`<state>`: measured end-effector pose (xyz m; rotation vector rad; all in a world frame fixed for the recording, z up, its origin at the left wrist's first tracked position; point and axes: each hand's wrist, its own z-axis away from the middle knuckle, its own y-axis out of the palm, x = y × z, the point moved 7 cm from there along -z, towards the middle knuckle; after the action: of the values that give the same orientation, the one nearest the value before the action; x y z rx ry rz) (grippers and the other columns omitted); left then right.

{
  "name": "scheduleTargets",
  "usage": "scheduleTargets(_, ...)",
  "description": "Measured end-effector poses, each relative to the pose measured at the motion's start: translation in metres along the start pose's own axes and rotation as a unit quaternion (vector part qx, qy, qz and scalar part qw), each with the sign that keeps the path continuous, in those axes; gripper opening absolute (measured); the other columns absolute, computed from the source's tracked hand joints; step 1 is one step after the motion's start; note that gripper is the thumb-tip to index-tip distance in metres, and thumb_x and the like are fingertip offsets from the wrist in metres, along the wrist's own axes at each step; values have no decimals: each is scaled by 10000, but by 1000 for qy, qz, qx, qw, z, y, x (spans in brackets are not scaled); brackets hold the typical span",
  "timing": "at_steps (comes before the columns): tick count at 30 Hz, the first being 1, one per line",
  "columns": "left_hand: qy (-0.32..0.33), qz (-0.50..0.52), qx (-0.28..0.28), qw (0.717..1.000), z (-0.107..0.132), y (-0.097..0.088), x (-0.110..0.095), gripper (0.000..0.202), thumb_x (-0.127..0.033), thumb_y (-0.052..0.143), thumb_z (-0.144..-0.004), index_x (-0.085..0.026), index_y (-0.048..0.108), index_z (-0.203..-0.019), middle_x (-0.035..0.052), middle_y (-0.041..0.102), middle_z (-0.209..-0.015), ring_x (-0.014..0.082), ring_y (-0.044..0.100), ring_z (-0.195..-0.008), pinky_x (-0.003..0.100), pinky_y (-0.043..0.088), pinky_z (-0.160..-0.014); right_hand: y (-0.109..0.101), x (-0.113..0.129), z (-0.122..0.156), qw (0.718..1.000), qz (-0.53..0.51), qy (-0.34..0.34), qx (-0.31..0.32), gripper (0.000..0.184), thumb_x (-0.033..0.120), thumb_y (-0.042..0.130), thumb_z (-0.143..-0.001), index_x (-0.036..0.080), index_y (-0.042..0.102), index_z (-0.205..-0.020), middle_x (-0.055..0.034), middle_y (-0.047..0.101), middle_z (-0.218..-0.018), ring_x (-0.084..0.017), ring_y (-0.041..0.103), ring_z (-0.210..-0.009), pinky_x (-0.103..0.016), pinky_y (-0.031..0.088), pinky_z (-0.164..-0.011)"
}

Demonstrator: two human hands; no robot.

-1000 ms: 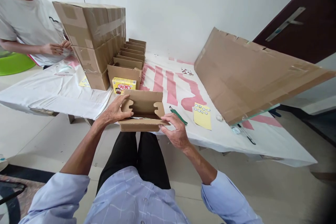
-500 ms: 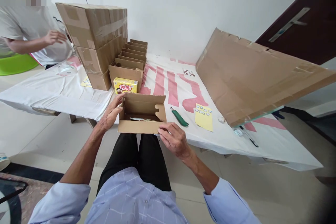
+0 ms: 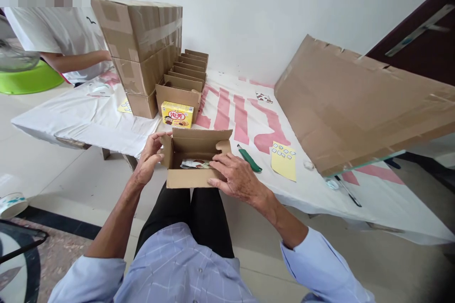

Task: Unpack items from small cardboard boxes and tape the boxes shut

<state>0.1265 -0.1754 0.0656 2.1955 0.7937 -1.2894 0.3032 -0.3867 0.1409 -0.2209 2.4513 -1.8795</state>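
An open cardboard box (image 3: 188,179) stands at the table's front edge with its flaps up. At its left end, my left hand (image 3: 146,163) closes on the side flap between thumb and fingers. My right hand (image 3: 239,177) grips the front right wall, thumb outside and fingertips reaching over into the box. Inside lies a printed packet (image 3: 194,164), partly covered by those fingers. Just behind the box is a yellow printed carton (image 3: 177,116). A green utility knife (image 3: 250,159) rests on the tablecloth right of my right hand.
Taped cartons (image 3: 142,33) are stacked at the left, beside a row of open cardboard boxes (image 3: 181,85). A large cardboard sheet (image 3: 355,109) leans at the right. Nearby lie a yellow paper (image 3: 283,163) with stickers and a pen (image 3: 348,191). Behind the stack stands another person (image 3: 71,38).
My right hand has shifted from the front right corner to reach its fingers over the wall into the box. The left side flap now leans outward. The other person's hand has gone behind the cartons.
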Motion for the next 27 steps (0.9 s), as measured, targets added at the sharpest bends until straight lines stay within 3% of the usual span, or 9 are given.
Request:
scheduleTargets(2,5,-3,-7,1000,2,-1,0,652,-245,635,-816,-284,571,-1464,80,652,-1604,317,641,-1355,451,554,-1053,-4,0,4,998,46,33,-31,322,435,779,-1015,172,782,-1200,-153,765,-1252,-325,671,-1111,-445,547,-916)
scheduleTargets(5,-9,-27,-12,1000,4,0,-1,655,-268,638,-814,-275,537,-1461,109,646,-1606,339,643,-1363,490,566,-1061,-16,-6,11,990,85,75,-84,225,398,745,-1038,189,782,-1110,-152,750,-1148,-328,624,-1068,-442,491,-901)
scheduleTargets(8,-34,-53,-4,998,3,7,-5,652,-340,643,-859,-278,494,-1491,126,606,-1642,361,606,-1442,552,537,-1154,-24,-18,7,988,105,87,-71,171,371,766,-1022,206,775,-980,-148,744,-1008,-344,591,-1032,-475,459,-921)
scheduleTargets(14,-41,-114,20,992,2,25,-15,696,-424,646,-930,-281,455,-1584,148,508,-1692,393,485,-1579,559,513,-1193,-18,-22,-34,990,142,2,22,96,237,885,-907,224,791,-898,-145,784,-974,-375,598,-1158,-542,439,-1088)
scheduleTargets(17,-26,-169,20,985,3,32,-18,668,-420,638,-952,-271,477,-1584,154,494,-1676,394,484,-1562,542,537,-1160,-5,-11,-53,977,173,-33,118,95,110,821,-905,203,810,-892,-146,798,-883,-341,656,-1046,-465,495,-957)
scheduleTargets(21,12,-219,7,976,6,41,-19,611,-408,607,-978,-258,496,-1559,164,439,-1694,385,458,-1560,534,544,-1149,3,2,-64,950,172,-21,260,156,97,744,-940,144,837,-1055,-172,833,-996,-313,736,-936,-387,475,-735)
scheduleTargets(27,24,-215,21,976,7,53,-16,587,-404,553,-996,-246,491,-1558,174,445,-1676,376,461,-1547,530,542,-1145,0,0,-66,912,133,-35,387,198,152,774,-887,156,854,-1069,-136,846,-1020,-287,756,-959,-343,455,-734)
